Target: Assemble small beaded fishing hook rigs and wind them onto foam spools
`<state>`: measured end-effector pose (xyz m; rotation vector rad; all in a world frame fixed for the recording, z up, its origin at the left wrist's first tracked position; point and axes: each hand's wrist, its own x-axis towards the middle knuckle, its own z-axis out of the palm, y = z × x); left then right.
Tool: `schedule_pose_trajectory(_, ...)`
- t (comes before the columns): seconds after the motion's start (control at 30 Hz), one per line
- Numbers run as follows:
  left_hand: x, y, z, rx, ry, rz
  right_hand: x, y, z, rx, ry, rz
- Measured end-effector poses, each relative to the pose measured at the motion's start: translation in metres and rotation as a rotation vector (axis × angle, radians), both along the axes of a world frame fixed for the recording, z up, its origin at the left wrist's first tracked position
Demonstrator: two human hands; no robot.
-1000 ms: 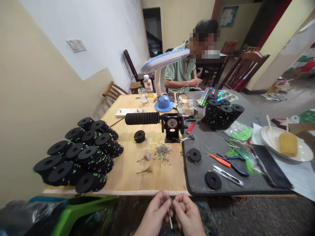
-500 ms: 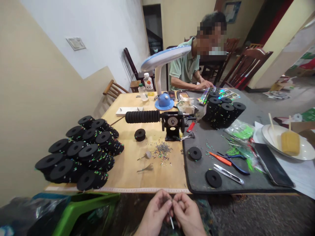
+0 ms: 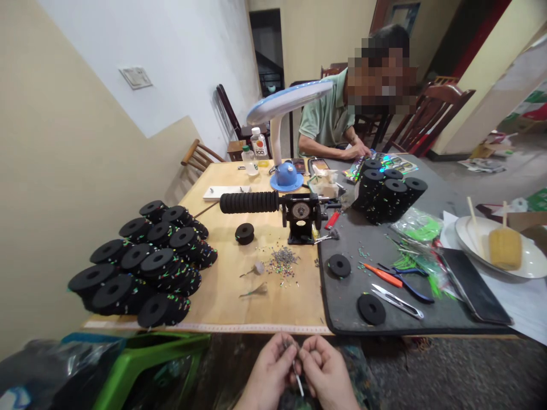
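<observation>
My left hand (image 3: 273, 364) and my right hand (image 3: 323, 367) are close together in front of the table's near edge, both with pinched fingers. A thin white stick (image 3: 299, 385) slants down between them from my left fingertips. A small greyish tuft (image 3: 289, 345) shows at the left fingertips. Whatever the right fingertips pinch is too small to make out. Beyond the hands, a heap of tiny grey and coloured beads (image 3: 284, 259) lies on the wooden tabletop, with two small grey bundles (image 3: 256, 290) beside it.
Stacks of black foam spools (image 3: 114, 289) fill the left side. A black winding device (image 3: 301, 213) stands mid-table, a blue lamp (image 3: 285, 175) behind it. Pliers (image 3: 405, 283), thread snips (image 3: 397, 300) and a phone (image 3: 474, 285) lie on the grey mat. A person (image 3: 327, 125) sits opposite.
My hands stay almost in place, and the greyish tuft shows a little more between my fingertips. The person opposite has leaned to the right. The view has shifted slightly.
</observation>
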<state>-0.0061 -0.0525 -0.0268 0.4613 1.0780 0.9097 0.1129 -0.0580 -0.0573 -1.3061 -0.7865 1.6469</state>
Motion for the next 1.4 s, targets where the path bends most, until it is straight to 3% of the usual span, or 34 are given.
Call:
schedule_pose_trajectory(0.4,0.001,-0.002,0.000,0.083,0.081,-0.061,0.006,0.005,0.024,-0.008,0.012,0.008)
schedule_pose_trajectory(0.77,0.003,-0.003,0.000,0.125,0.081,-0.069,0.002,-0.004,-0.003,0.013,0.056,-0.044)
schedule_pose_trajectory(1.07,0.005,0.000,0.012,0.093,0.023,-0.014,0.004,-0.002,0.006,0.013,0.025,-0.056)
schedule_pose_trajectory(1.4,0.004,0.000,0.003,0.089,0.070,-0.054,0.005,0.001,0.015,-0.030,0.003,-0.033)
